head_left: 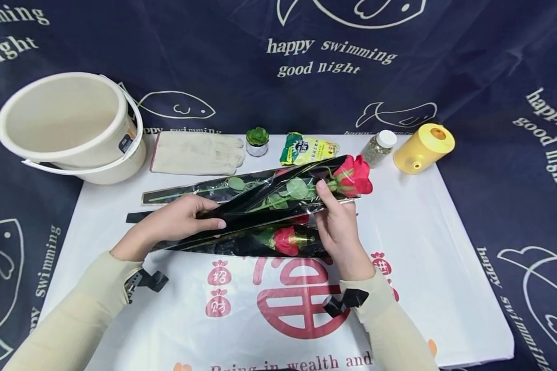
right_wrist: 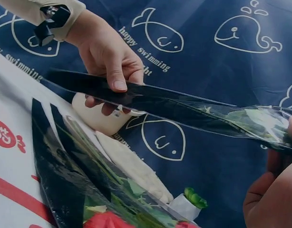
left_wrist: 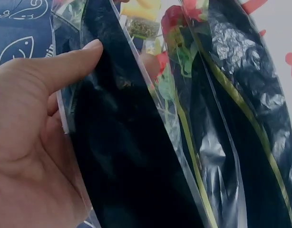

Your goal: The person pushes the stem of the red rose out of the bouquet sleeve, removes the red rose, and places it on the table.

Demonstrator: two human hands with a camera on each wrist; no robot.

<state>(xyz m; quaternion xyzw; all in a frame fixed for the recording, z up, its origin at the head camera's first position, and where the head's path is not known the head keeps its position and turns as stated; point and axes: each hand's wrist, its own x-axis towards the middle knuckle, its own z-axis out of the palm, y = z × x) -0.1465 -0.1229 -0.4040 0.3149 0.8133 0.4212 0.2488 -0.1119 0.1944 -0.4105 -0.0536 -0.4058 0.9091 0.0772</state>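
Both hands hold a red rose in a black and clear plastic sleeve, its bloom to the right. My left hand pinches the narrow stem end of the sleeve, thumb on top; in the left wrist view that thumb lies along the black film. Just below the bloom, my right hand grips the wrapping with its thumb over the clear side. Under the held flower, more wrapped roses lie on the table. The right wrist view shows the held sleeve raised above them, stretched between the hands.
A white bucket stands at the back left, beside light work gloves. Along the back edge are a small potted succulent, a green and yellow packet, a white-lidded jar and a yellow container. A patterned dark cloth hangs behind.
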